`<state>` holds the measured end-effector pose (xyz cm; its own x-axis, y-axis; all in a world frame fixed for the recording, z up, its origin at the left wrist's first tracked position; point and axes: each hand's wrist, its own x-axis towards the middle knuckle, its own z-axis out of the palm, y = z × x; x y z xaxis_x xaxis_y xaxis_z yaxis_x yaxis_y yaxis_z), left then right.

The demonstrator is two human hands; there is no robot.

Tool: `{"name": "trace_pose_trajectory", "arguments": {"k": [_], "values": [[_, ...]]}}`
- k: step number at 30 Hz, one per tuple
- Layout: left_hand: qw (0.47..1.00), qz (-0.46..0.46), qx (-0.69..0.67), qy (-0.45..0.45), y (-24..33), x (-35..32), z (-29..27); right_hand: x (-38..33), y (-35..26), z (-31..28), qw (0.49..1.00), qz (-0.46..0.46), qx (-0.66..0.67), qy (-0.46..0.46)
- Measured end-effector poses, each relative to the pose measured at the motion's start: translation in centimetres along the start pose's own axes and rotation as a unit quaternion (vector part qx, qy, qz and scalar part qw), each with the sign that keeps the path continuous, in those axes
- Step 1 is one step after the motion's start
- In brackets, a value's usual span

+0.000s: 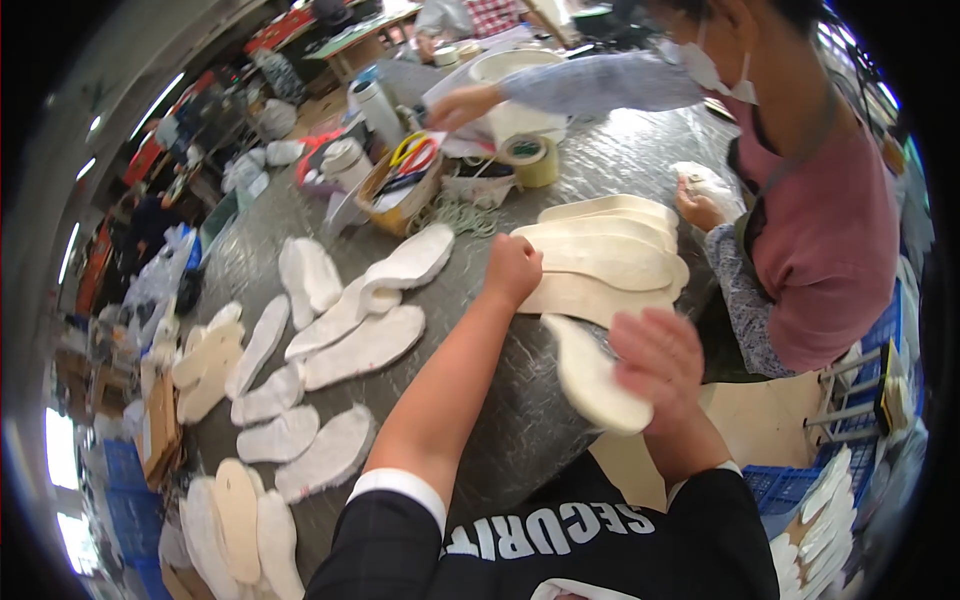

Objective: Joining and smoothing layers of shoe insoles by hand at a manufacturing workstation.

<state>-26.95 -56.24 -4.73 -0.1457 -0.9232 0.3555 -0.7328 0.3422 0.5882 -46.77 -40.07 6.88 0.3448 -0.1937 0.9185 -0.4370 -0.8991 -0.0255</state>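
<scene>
My left hand (514, 268) is closed in a fist at the left end of a fanned stack of cream insoles (605, 265) on the dark table. What its fingers hold, if anything, is hidden. Close to my body, my right hand (662, 360) is smeared by motion. It overlaps the side of a single curved cream insole (588, 375), which is tilted by the table's near edge. Whether its fingers grip that insole does not show. Left of my left forearm lie several white fabric shoe liners (365, 345), loosely scattered, some overlapping.
A masked co-worker in a pink apron stands at the right, one hand (465, 105) reaching toward a basket (400, 200) of tools. A tape roll (530, 160), flask (378, 112) and white bucket (515, 75) stand nearby. More insoles (238, 520) lie lower left; a blue crate (785, 488) sits lower right.
</scene>
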Motion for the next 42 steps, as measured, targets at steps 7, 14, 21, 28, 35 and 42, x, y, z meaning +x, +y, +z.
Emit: {"name": "trace_pose_trajectory", "arguments": {"k": [7,14,21,28,35,42], "values": [[0.800,-0.365,-0.474,-0.045,0.1,-15.3,-7.7,-2.9,-5.1,4.2,0.996,0.045,0.081,0.005],[0.571,-0.310,-0.757,-0.063,0.5,-32.4,-18.2,-2.6,-15.3,11.3,0.953,-0.042,0.274,-0.118],[0.707,-0.390,-0.588,-0.044,-1.4,-42.4,-24.6,-3.7,-21.9,16.6,0.876,0.017,0.440,-0.197],[0.910,-0.392,-0.094,-0.094,0.1,-45.7,-27.6,-2.7,-14.9,27.4,0.858,0.382,0.209,-0.272],[0.961,-0.222,0.142,-0.085,3.4,-42.2,-22.0,-3.2,-16.2,27.3,0.631,0.600,0.380,-0.312],[0.960,-0.203,0.024,-0.192,4.6,-44.1,-24.5,-7.4,-12.8,14.9,0.559,0.703,0.376,-0.229]]}}
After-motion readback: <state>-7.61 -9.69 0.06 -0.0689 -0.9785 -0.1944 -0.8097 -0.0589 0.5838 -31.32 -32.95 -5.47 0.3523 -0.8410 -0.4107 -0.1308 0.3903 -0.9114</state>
